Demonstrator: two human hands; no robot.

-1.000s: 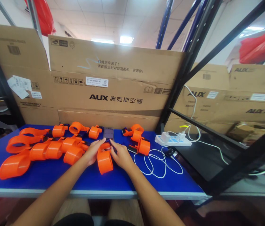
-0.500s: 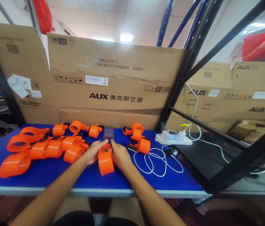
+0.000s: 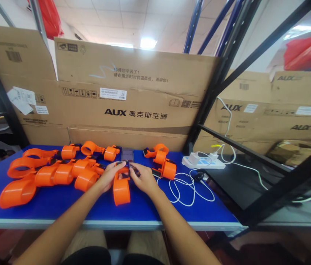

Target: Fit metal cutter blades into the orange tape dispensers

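My left hand (image 3: 109, 179) is closed around an orange tape dispenser (image 3: 122, 191), whose round ring hangs toward me above the blue table (image 3: 94, 211). At the dispenser's dark upper end, the bent thumb and fingers of my right hand (image 3: 143, 179) pinch the edge; the exact contact is partly hidden. Left of my hands lie several more orange dispensers (image 3: 63, 174) with dark ends, in loose rows. On the right, a few others (image 3: 169, 169) are bunched together. Just beyond my fingers, a flat dark phone-like object (image 3: 127, 155) lies on the table.
A white power strip (image 3: 203, 162) with plugs stands at the table's right back. A coiled white cable (image 3: 183, 189) lies right of my hands. Behind the table rises a large cardboard sheet (image 3: 138, 129). A black rack post (image 3: 213, 95) stands at the right.
The dispenser has shifted slightly left and turned, so its dark end shows more. My right hand's fingers have drawn a little right and spread slightly from my left hand.
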